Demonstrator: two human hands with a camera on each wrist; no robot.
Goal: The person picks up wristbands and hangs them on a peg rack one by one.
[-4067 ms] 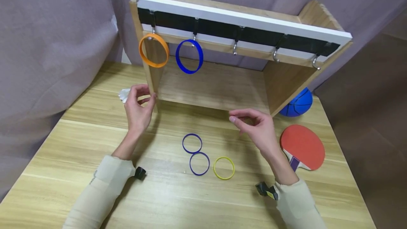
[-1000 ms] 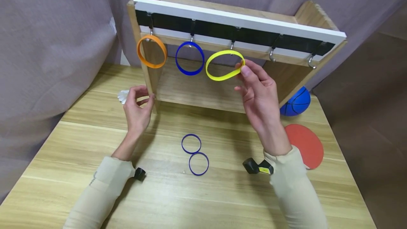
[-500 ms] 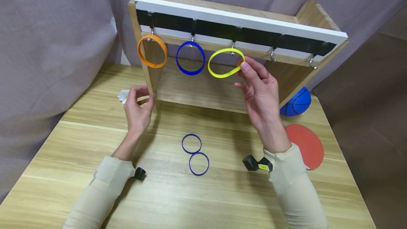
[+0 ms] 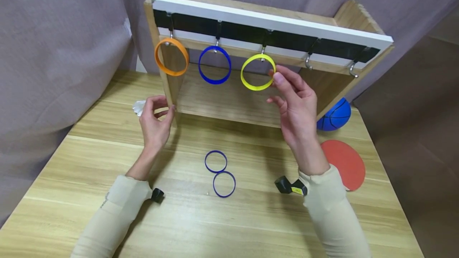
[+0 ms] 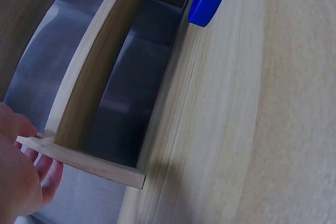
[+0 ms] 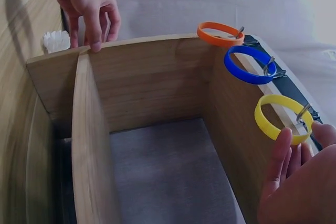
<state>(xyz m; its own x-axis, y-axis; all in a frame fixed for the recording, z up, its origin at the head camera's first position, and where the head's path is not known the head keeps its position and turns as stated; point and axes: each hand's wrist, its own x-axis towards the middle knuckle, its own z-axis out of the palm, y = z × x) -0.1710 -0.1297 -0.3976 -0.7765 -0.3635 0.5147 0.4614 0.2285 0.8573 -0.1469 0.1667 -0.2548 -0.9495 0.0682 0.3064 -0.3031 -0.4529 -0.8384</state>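
Observation:
My right hand (image 4: 297, 106) pinches the right edge of a yellow silicone wristband (image 4: 244, 75) between thumb and fingertips. The band is round and upright at the third hook; in the right wrist view that hook (image 6: 303, 112) passes through the yellow wristband (image 6: 266, 124). An orange wristband (image 4: 159, 65) and a blue wristband (image 4: 204, 75) hang from the first two hooks, to the left. My left hand (image 4: 155, 120) grips the left side panel of a wooden shelf (image 4: 229, 94), thumb in front and fingers behind, as the left wrist view also shows.
Two dark blue wristbands (image 4: 216, 172) lie touching on the wooden table (image 4: 172, 226). Two bare hooks (image 4: 308, 62) are on the right. A red table tennis paddle (image 4: 344, 164) and a blue ball (image 4: 335, 116) lie right of the shelf. Something white (image 4: 138, 108) is behind my left hand.
My right hand has picked the yellow wristband up from the table and raised it to the third hook. Squeezed out of shape a second ago, the band is now round. My left hand stays put.

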